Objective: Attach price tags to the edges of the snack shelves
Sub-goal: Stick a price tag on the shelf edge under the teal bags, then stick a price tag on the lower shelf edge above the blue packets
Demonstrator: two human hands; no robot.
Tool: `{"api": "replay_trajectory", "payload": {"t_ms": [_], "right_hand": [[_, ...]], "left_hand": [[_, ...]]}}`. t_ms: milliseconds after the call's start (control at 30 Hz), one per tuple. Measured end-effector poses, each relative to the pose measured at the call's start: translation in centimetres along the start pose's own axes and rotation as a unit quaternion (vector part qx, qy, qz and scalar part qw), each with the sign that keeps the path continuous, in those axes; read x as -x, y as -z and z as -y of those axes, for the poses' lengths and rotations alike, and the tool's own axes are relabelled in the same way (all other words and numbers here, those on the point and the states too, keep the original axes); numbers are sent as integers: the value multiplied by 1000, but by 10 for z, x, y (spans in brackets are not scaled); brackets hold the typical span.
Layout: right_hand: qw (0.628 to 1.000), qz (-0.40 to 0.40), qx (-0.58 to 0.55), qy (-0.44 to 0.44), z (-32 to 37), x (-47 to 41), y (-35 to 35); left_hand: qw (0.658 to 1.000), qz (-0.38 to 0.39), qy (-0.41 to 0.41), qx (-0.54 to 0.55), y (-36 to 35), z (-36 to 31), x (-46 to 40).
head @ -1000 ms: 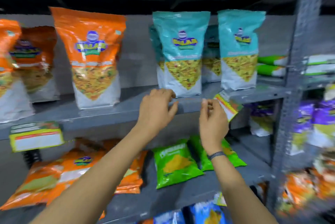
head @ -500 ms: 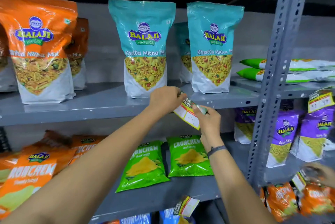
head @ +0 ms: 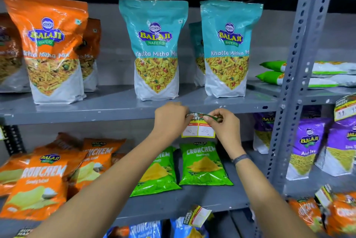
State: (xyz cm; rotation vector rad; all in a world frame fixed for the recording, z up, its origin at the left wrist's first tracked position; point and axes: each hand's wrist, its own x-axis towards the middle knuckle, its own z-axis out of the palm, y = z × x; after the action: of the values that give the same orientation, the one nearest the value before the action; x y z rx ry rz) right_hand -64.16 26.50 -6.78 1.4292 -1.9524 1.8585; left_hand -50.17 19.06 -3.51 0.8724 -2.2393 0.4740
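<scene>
Yellow-edged price tag [head: 198, 128] pinched — both hands, grey shelf edge [head: 77, 116].

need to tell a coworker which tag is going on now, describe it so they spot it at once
Find the grey shelf carrying the teal Khatta Mitha bags. At its front edge, both hands pinch the price tag by its top. Unlike the other tags, it hangs above the green Cronchem packs, showing two white handwritten boxes.

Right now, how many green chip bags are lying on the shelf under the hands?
2. One green bag lies flat below the price tag; the other green bag lies left of it, partly behind the left arm. More may be hidden.
</scene>
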Motion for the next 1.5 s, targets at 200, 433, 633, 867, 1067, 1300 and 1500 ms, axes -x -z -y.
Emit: {"api": "replay_trajectory", "payload": {"t_ms": [200, 433, 633, 867, 1067, 1300, 1500], "right_hand": [[1000, 13, 5, 15, -4, -7, 1], [995, 4, -94, -45, 2, -11, 0], [991, -81, -50, -100, 8, -15, -7], [989, -135, -1, -59, 6, 4, -5], [983, -166, -52, -63, -58, 77, -12], [980, 110, 81, -142, -149, 168, -36], [922, 290, 238, -92, -177, 178, -69]], "left_hand": [[1000, -5, -13, 10, -3, 2, 1], [997, -27, 38, 65, 2, -1, -4], [992, -19, 120, 31, 6, -16, -16], [984, -58, 167, 18, -4, -24, -2], [965, -40, 225, 132, -55, -26, 81], [769, 444, 372, 271, -173, -35, 219], [688, 466, 433, 348, -224, -47, 245]]}}
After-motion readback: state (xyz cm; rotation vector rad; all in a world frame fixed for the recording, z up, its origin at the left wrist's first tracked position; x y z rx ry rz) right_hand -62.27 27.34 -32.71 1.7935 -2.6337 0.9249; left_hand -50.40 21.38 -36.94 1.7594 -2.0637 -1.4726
